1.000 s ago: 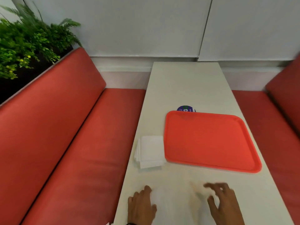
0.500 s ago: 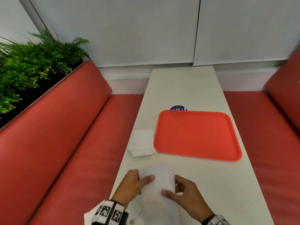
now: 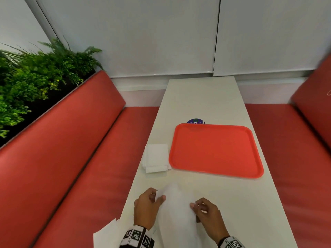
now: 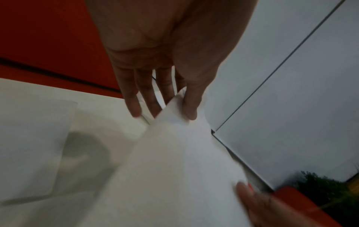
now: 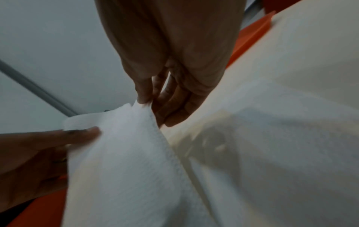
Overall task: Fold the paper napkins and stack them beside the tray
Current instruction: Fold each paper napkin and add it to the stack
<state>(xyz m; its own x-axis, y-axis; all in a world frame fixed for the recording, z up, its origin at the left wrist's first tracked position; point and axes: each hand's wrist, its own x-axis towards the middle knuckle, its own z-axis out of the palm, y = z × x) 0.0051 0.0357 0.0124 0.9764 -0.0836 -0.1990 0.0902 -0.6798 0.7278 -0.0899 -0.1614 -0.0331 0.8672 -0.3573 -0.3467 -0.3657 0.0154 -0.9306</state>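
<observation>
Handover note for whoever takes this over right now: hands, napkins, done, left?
Left hand: pinches the left edge of the napkin.
Right hand: pinches its right edge; the sheet is lifted off the table, fold unfinished.
Done: a stack of folded napkins lies against the left side of the red tray.
Left: finish this fold, add it to the stack, then the loose napkins at the near left edge.

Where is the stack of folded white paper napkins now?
In the head view, the stack of folded white napkins lies on the white table, against the red tray's left edge.
</observation>
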